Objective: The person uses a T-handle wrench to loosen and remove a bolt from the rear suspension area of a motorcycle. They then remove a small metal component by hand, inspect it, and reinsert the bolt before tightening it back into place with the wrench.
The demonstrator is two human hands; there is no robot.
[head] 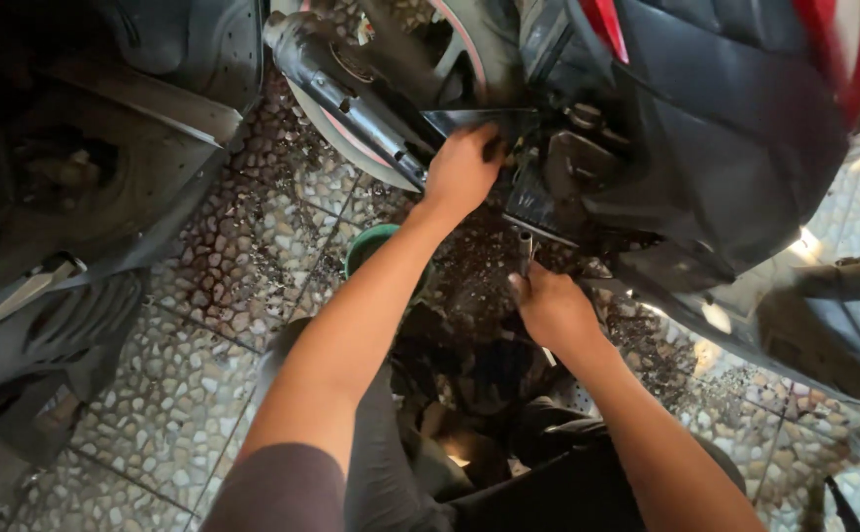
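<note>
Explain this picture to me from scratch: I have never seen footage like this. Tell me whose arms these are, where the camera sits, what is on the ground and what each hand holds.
The single picture comes from a camera worn on a person's head, looking down, so both bare arms are that person's own. They crouch on a pebble-patterned tiled floor beside a black and red scooter. The left hand reaches up and presses against a dark panel edge near the exhaust pipe and rear wheel. The right hand grips a slim metal tool pointed up under the scooter's body; its exact kind is hard to tell. A green bowl sits on the floor, partly hidden by the left forearm. Part of another vehicle fills the left edge.
</note>
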